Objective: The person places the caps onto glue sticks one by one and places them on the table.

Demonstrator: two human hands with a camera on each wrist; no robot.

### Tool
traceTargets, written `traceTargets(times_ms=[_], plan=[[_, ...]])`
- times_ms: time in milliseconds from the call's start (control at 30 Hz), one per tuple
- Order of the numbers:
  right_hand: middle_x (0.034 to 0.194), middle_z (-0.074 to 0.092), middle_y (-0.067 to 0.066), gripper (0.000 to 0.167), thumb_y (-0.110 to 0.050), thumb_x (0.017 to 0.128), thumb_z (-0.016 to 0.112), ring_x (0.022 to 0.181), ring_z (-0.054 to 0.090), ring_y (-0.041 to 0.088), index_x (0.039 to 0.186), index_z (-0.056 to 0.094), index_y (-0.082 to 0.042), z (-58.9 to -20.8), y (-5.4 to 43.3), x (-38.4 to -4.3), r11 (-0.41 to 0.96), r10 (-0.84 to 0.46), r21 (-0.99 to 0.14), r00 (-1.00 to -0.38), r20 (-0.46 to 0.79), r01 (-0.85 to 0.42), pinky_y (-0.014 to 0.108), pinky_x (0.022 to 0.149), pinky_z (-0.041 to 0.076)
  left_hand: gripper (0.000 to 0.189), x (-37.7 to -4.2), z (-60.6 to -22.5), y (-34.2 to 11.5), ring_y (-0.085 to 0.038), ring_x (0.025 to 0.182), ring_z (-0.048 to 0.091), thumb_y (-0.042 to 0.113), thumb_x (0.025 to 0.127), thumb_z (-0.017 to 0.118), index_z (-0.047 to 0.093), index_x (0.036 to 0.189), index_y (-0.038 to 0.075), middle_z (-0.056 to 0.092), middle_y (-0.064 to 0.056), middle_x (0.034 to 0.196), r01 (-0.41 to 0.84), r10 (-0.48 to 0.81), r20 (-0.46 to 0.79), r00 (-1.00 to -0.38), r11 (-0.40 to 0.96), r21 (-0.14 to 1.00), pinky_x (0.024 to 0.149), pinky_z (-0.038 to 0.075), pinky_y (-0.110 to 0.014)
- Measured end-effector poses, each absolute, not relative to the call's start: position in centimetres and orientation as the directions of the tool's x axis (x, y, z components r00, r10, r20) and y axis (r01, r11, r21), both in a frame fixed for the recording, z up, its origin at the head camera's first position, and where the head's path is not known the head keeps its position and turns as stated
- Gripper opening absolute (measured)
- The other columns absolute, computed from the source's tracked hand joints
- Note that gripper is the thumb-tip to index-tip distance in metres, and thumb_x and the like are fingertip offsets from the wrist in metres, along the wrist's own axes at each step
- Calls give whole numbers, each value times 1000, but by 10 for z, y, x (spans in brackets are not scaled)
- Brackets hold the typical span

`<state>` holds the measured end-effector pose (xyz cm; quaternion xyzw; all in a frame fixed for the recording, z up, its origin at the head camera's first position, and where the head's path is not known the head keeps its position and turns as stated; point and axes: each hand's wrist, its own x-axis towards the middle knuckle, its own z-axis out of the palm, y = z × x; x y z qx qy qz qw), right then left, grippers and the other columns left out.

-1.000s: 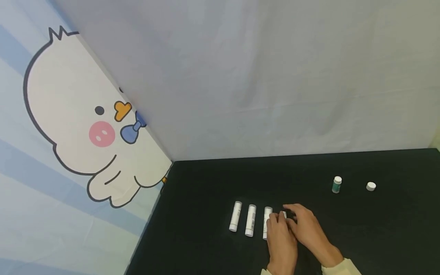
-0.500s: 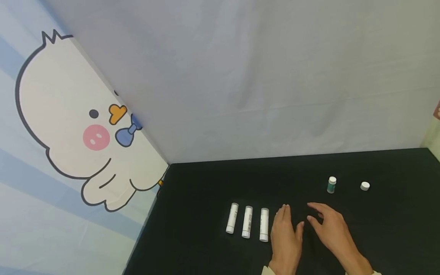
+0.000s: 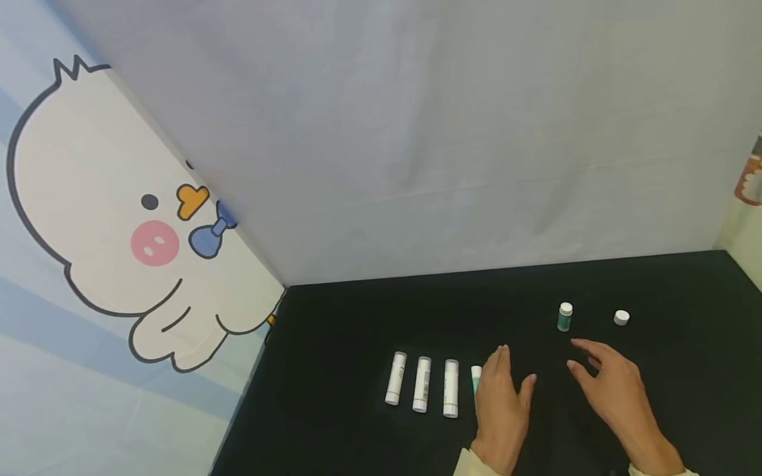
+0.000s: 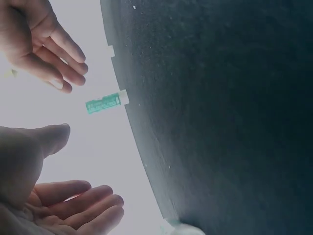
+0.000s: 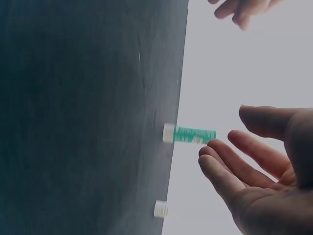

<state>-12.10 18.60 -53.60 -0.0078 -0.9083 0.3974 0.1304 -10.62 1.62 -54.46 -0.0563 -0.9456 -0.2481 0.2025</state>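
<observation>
Three white glue-stick-like tubes lie in a row on the black table: a left tube [image 3: 395, 378], a middle tube [image 3: 421, 385] and a right tube [image 3: 450, 389]. Beside them, a stick with a white end and green side [image 3: 476, 378] is mostly hidden by my left hand [image 3: 502, 403]. That hand's fingers are straight, its thumb spread. My right hand [image 3: 616, 393] hangs apart to the right, fingers loosely bent, holding nothing. Just beyond it stands a small green cylinder with a white end [image 3: 564, 318], also clear in the right wrist view as a green cylinder [image 5: 193, 134].
A small white cap [image 3: 621, 317] sits to the right of the green cylinder. Behind the black table [image 3: 345, 317] hangs a pale cloth wall [image 3: 476, 132], and a cartoon-printed curtain [image 3: 107, 185] borders the left side.
Both hands have drawn apart from over the fourth stick, the right hand moving right. The left hand's fingers have straightened, and the stick's green side now shows. The head view has turned slightly right.
</observation>
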Motion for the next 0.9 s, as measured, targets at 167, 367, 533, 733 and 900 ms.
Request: traceTargets(times_ms=[167, 367, 533, 733, 900], plan=[[127, 62, 42, 36, 1, 89, 78, 100, 70, 57, 123, 69, 11, -534, 200, -125, 697, 150, -714, -960, 235, -66, 66, 81, 55, 53, -110, -542, 21, -21, 121, 69, 24, 89, 87, 68, 134, 1, 71, -11, 133, 194, 2, 390, -921, 869, 455, 98, 56, -35], [128, 60, 43, 36, 2, 89, 78, 101, 69, 58, 123, 68, 12, -535, 213, -128, 703, 178, -709, -953, 247, -53, 67, 82, 54, 52, -116, -545, 27, -21, 122, 69, 24, 91, 85, 68, 135, 1, 71, -10, 134, 189, 2, 371, -928, 863, 468, 98, 56, -36], [128, 60, 44, 35, 2, 89, 78, 101, 69, 58, 121, 68, 13, -536, 221, -132, 713, 205, -701, -946, 252, -33, 68, 83, 53, 51, -120, -546, 32, -21, 123, 68, 22, 92, 84, 67, 136, 1, 70, -10, 135, 175, -7, 338, -941, 845, 505, 101, 55, -36], [129, 58, 44, 38, 2, 89, 76, 104, 67, 59, 124, 66, 13, -536, 228, -135, 716, 231, -698, -943, 241, -3, 70, 83, 50, 50, -125, -543, 38, -22, 123, 69, 20, 93, 83, 67, 136, 1, 70, -11, 136, 169, -16, 309, -951, 809, 563, 101, 55, -36], [132, 57, 44, 41, 1, 90, 76, 108, 65, 60, 127, 64, 13, -537, 233, -139, 712, 251, -702, -943, 217, 28, 70, 84, 49, 50, -129, -544, 42, -23, 123, 69, 19, 93, 83, 67, 136, 0, 70, -12, 136, 177, -20, 311, -950, 788, 590, 101, 56, -37]])
